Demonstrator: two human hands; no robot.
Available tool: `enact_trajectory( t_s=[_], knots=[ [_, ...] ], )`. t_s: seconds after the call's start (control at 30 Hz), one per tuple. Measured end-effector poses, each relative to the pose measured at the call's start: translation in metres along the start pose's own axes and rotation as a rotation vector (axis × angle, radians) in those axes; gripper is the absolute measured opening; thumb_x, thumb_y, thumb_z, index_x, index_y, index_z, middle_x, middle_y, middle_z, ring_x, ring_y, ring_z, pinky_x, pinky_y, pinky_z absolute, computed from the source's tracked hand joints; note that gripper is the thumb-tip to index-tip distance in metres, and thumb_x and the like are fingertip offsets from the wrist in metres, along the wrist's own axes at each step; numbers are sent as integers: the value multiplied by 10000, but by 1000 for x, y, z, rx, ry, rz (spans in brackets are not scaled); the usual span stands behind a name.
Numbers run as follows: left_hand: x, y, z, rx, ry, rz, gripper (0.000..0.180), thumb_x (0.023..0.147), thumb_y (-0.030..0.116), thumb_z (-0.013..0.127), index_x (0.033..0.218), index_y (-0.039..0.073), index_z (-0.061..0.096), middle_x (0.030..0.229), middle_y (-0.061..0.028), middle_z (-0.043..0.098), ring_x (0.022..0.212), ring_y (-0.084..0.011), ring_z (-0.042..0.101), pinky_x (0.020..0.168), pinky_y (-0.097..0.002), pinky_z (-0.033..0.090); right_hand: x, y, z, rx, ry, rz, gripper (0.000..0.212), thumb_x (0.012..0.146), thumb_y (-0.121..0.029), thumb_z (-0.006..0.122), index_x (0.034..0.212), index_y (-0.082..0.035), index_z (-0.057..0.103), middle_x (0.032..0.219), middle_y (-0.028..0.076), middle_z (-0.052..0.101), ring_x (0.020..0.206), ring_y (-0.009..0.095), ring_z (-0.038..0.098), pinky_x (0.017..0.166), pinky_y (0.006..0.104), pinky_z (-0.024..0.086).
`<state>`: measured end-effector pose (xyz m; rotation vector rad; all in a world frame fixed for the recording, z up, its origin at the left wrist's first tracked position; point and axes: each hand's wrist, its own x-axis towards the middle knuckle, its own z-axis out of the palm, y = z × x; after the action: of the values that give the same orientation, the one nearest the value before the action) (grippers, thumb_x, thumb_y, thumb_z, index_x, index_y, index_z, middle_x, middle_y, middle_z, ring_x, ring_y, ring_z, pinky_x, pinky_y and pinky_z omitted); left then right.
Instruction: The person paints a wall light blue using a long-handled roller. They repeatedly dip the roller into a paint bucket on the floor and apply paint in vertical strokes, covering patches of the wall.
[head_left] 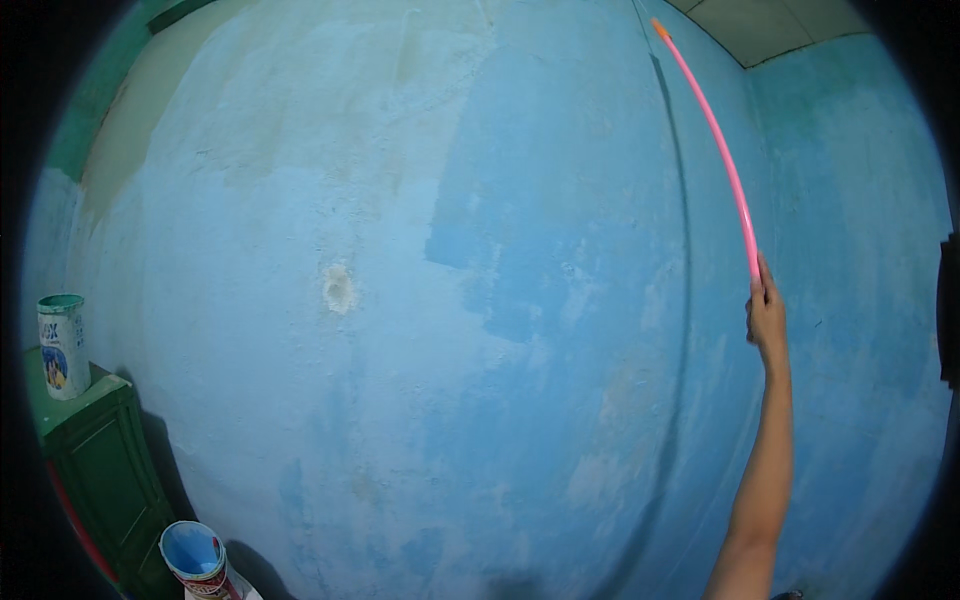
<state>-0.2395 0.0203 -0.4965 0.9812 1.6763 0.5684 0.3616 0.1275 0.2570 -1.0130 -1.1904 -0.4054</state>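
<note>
My right hand (767,315) is wrapped round the lower part of a long pink pole (727,155), with the arm reaching up. The pole leans up and to the left along the wall. Its orange end (661,29) is near the top edge, where a thin metal rod seems to run on out of view; whatever tops it cannot be seen. Behind it stands a blue wall (560,250), deeper blue in patches at the middle and right, pale and greenish at the upper left. The pole's shadow falls on this wall. My left hand is not in view.
At the left, a white paint bucket (63,345) with a green rim stands on a green cabinet (110,450). Below, an open bucket (193,550) is blue inside. A wall corner (765,160) rises at the right under a pale ceiling (770,30). The wall has a chipped spot (338,288).
</note>
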Motion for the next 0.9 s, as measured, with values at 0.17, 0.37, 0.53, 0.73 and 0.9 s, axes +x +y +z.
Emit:
enact_trajectory(
  t_s=[0.17, 0.37, 0.53, 0.73, 0.9],
  knots=[
    [12, -18, 7, -17, 43, 14, 392, 928, 391, 560, 1034, 26, 657, 948, -138, 670, 858, -255, 592, 730, -429, 465, 54, -18, -1, 19, -29, -3, 454, 1034, -376, 410, 1483, -302, 410, 637, -23, 377, 473, 92, 317, 372, 276, 338],
    [12, -14, 6, -2, 5, 29, 391, 926, 392, 560, 1026, 27, 658, 948, -140, 669, 857, -253, 591, 732, -427, 464, 71, -28, 1, 22, -13, -19, 450, 1036, -365, 404, 1483, -306, 409, 635, -23, 376, 466, 87, 328, 371, 272, 330],
    [7, -8, 3, 7, -7, 33, 390, 924, 393, 560, 1020, 28, 658, 947, -142, 668, 856, -253, 590, 733, -426, 463, 39, 1, -2, 27, -40, -4, 458, 1039, -369, 407, 1487, -278, 408, 648, -22, 393, 489, 81, 337, 396, 269, 340],
    [9, -12, 2, 8, 0, 41, 389, 922, 394, 561, 1013, 29, 659, 946, -144, 667, 855, -252, 589, 735, -424, 462, -66, 67, -5, 61, -16, 12, 445, 1047, -321, 417, 1481, -219, 429, 801, -3, 534, 570, 68, 348, 513, 238, 364],
    [20, -5, 3, 29, -36, 63, 388, 921, 395, 561, 1007, 29, 660, 946, -146, 665, 854, -251, 588, 736, -422, 461, -116, 140, -9, -46, 164, -250, 429, 1049, -252, 425, 1475, -197, 438, 627, -73, 366, 524, 48, 295, 475, 209, 320]
  ],
)
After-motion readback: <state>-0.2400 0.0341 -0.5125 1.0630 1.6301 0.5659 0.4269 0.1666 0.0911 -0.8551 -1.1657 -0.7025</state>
